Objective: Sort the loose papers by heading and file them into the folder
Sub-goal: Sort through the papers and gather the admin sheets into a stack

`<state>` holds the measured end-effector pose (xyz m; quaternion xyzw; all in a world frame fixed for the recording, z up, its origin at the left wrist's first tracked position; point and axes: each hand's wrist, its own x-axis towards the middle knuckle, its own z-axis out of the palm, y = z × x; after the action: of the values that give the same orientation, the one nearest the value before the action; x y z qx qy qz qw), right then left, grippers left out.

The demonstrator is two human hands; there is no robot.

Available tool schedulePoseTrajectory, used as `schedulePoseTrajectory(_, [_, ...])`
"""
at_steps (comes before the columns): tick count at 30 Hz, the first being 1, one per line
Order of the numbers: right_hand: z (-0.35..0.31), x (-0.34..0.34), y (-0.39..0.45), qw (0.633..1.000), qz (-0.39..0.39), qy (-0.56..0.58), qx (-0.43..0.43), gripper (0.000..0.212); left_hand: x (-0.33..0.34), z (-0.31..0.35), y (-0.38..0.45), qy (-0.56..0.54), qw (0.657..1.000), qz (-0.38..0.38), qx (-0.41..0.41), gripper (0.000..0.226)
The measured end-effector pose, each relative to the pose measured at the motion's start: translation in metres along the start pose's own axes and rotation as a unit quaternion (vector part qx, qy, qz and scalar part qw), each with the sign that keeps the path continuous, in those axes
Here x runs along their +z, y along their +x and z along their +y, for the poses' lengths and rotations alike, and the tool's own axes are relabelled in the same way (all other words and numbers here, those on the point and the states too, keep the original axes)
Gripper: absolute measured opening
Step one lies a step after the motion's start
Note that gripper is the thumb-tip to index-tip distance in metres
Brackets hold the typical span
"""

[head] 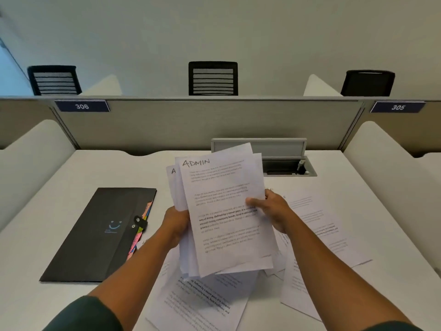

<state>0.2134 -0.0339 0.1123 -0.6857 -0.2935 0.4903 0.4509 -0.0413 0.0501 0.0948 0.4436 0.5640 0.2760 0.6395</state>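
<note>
I hold a stack of printed papers (222, 211) upright above the desk; the front sheet is headed "ADMIN" in handwriting. My left hand (175, 223) grips the stack's left edge from behind. My right hand (269, 209) pinches the right edge, thumb on the front sheet. A black folder (95, 235) with a snap strap and coloured tabs along its right side lies closed on the desk to the left. More loose papers (317, 230) lie spread on the desk under and to the right of my hands, and another pile of loose sheets (198, 299) lies below the stack.
The white desk (47, 211) is bounded by a grey partition (191, 125) at the back and white side dividers. A cable tray with its lid raised (286, 161) sits behind the held stack. Chairs stand beyond the partition.
</note>
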Motion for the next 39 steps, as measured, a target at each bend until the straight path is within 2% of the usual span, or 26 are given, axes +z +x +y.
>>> schedulePoseTrajectory(7, [0.017, -0.003, 0.003, 0.999, 0.012, 0.033, 0.009, 0.041, 0.0, -0.006, 0.008, -0.03, 0.999, -0.028, 0.006, 0.046])
schedulePoseTrajectory(12, [0.023, -0.005, 0.005, 0.997, 0.016, 0.073, 0.033, 0.03, 0.002, -0.005, 0.003, -0.043, 0.999, -0.016, 0.001, 0.043])
schedulePoseTrajectory(15, [0.023, -0.004, 0.005, 0.994, 0.014, 0.097, 0.044, 0.03, 0.002, -0.005, 0.001, -0.058, 0.998, -0.015, -0.01, 0.043])
schedulePoseTrajectory(20, [0.02, 0.002, 0.004, 0.989, -0.014, 0.146, 0.03, 0.037, 0.011, 0.007, -0.006, -0.057, 0.994, -0.09, 0.027, 0.038])
schedulePoseTrajectory(24, [0.01, 0.013, 0.002, 0.994, -0.024, 0.11, 0.013, 0.039, 0.019, 0.01, -0.007, 0.015, 0.991, -0.115, 0.063, 0.04])
schedulePoseTrajectory(28, [0.0, 0.015, 0.001, 0.997, -0.009, 0.073, -0.016, 0.033, 0.019, 0.018, -0.001, 0.027, 0.992, -0.085, 0.085, 0.033])
schedulePoseTrajectory(33, [-0.006, 0.012, -0.002, 0.992, 0.027, 0.056, -0.106, 0.034, 0.014, 0.022, -0.001, 0.016, 0.987, -0.051, 0.152, 0.031])
schedulePoseTrajectory(37, [-0.002, 0.014, -0.003, 0.988, 0.033, -0.036, -0.143, 0.043, 0.012, 0.021, -0.008, 0.016, 0.979, -0.044, 0.197, 0.028])
schedulePoseTrajectory(39, [0.003, 0.014, -0.002, 0.981, 0.019, -0.09, -0.168, 0.035, 0.011, 0.02, -0.009, 0.019, 0.978, -0.038, 0.205, 0.035])
